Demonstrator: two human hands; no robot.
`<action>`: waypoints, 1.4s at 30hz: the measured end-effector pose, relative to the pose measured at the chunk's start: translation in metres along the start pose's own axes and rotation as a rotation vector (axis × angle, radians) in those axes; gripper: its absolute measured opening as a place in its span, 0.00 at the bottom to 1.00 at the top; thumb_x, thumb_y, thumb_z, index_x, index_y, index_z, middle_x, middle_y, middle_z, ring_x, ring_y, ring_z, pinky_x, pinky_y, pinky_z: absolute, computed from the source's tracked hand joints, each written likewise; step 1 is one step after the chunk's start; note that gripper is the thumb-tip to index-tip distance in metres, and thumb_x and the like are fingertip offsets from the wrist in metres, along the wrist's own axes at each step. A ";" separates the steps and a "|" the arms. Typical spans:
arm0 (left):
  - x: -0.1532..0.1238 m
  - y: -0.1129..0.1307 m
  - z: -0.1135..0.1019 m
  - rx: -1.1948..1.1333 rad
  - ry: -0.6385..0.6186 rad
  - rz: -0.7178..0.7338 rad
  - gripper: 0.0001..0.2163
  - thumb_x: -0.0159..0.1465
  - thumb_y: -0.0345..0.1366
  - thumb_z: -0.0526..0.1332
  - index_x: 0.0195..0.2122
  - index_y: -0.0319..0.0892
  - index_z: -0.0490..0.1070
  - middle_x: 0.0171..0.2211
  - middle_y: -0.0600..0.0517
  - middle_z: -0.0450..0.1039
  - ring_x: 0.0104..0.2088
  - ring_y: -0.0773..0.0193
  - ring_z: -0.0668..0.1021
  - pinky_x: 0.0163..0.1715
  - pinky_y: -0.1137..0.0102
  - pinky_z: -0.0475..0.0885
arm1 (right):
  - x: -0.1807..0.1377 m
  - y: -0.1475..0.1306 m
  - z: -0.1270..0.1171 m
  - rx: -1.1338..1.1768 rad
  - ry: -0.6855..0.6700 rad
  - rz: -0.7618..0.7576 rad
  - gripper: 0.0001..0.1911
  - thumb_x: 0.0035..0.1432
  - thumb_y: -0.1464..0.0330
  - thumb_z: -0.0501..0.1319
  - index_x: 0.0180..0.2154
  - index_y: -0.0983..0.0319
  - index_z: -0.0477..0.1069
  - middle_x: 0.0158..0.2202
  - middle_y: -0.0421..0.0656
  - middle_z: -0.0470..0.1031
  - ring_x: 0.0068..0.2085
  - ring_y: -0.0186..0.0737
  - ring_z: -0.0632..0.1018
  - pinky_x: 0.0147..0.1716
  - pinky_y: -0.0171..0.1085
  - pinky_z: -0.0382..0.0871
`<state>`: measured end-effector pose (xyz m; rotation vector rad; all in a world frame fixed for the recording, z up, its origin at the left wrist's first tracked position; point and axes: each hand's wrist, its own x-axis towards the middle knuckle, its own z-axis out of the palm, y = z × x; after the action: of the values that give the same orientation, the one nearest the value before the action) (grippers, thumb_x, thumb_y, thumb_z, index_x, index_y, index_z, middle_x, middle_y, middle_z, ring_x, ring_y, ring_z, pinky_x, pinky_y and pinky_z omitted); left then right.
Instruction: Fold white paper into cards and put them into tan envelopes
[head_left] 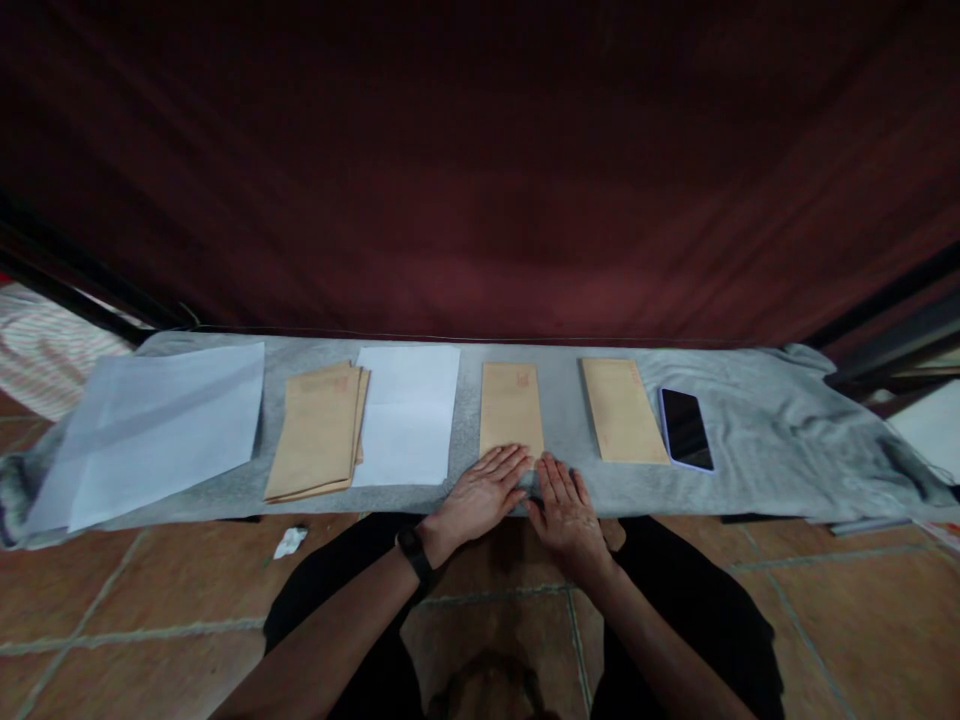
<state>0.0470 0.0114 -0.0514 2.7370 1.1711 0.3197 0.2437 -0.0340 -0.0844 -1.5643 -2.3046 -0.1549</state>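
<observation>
A brown paper envelope (511,405) with faint red print lies flat in front of me, its near end partly under my fingers. My left hand (484,492) rests palm down on its lower edge, fingers stretched out. Beside it, my right hand (566,510) lies flat with fingers extended, its tips touching the envelope's lower right corner. Neither hand grips anything. To the left is a white sheet of paper (409,415) with a crease across it. Another brown envelope (624,410) lies to the right, slightly turned.
A stack of brown envelopes (315,430) overlaps the white sheet's left side. Large white sheets (176,425) spread at the far left. A phone (686,430) lies at the right. All rest on a narrow grey cloth-covered surface (780,440), with a dark red curtain (480,200) behind.
</observation>
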 end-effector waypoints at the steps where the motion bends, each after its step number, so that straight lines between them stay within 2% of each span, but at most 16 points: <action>1: -0.002 0.001 0.000 0.006 0.000 -0.002 0.25 0.75 0.43 0.47 0.70 0.42 0.51 0.71 0.49 0.52 0.71 0.63 0.53 0.70 0.63 0.50 | 0.000 0.000 0.000 0.003 0.004 0.000 0.30 0.71 0.61 0.50 0.67 0.71 0.55 0.67 0.57 0.62 0.67 0.53 0.64 0.66 0.54 0.53; 5: -0.006 0.000 -0.002 0.040 -0.007 -0.022 0.28 0.75 0.47 0.46 0.71 0.41 0.48 0.72 0.46 0.49 0.72 0.61 0.50 0.70 0.61 0.49 | 0.001 0.000 -0.002 0.013 0.007 -0.008 0.32 0.70 0.61 0.51 0.68 0.72 0.52 0.68 0.58 0.60 0.68 0.54 0.62 0.66 0.55 0.54; 8: -0.006 0.000 -0.002 0.047 -0.011 -0.012 0.27 0.75 0.46 0.45 0.72 0.40 0.46 0.72 0.46 0.48 0.72 0.61 0.50 0.70 0.60 0.48 | 0.002 -0.002 -0.004 0.036 0.001 -0.023 0.33 0.70 0.62 0.51 0.70 0.71 0.49 0.68 0.57 0.59 0.68 0.53 0.61 0.66 0.55 0.53; 12: -0.007 0.000 -0.001 0.047 -0.007 -0.019 0.27 0.75 0.43 0.45 0.72 0.38 0.46 0.72 0.44 0.49 0.72 0.60 0.50 0.70 0.60 0.48 | 0.003 -0.012 -0.003 0.081 -0.032 -0.101 0.34 0.69 0.61 0.52 0.69 0.72 0.51 0.68 0.56 0.60 0.68 0.50 0.61 0.67 0.52 0.54; 19: -0.007 0.000 0.001 0.053 -0.004 -0.018 0.27 0.75 0.43 0.45 0.72 0.38 0.45 0.72 0.44 0.48 0.72 0.59 0.50 0.70 0.60 0.48 | 0.002 -0.018 0.001 0.072 -0.003 -0.058 0.31 0.70 0.61 0.51 0.67 0.72 0.57 0.67 0.55 0.63 0.67 0.49 0.63 0.68 0.50 0.53; 29: -0.015 0.000 -0.001 0.067 -0.045 -0.039 0.28 0.74 0.47 0.49 0.72 0.43 0.47 0.73 0.44 0.44 0.72 0.56 0.47 0.70 0.56 0.50 | 0.003 -0.018 -0.002 -0.002 -0.075 -0.007 0.36 0.66 0.62 0.54 0.69 0.73 0.51 0.68 0.57 0.59 0.68 0.52 0.61 0.68 0.50 0.50; 34: -0.021 0.002 -0.001 0.083 -0.043 -0.066 0.31 0.73 0.50 0.50 0.71 0.38 0.47 0.73 0.41 0.45 0.72 0.55 0.48 0.70 0.56 0.51 | 0.002 -0.018 0.000 -0.013 -0.056 0.014 0.40 0.64 0.59 0.58 0.69 0.75 0.50 0.68 0.61 0.58 0.68 0.56 0.61 0.68 0.52 0.51; 42: -0.035 0.007 0.002 0.129 0.023 -0.156 0.33 0.72 0.48 0.52 0.71 0.32 0.47 0.71 0.36 0.49 0.71 0.53 0.52 0.69 0.55 0.56 | 0.004 -0.021 -0.004 -0.031 -0.065 0.058 0.39 0.61 0.59 0.62 0.65 0.78 0.57 0.67 0.64 0.60 0.67 0.59 0.61 0.67 0.52 0.52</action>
<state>0.0283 -0.0189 -0.0570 2.7325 1.4494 0.2662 0.2246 -0.0396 -0.0768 -1.6731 -2.3139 -0.1278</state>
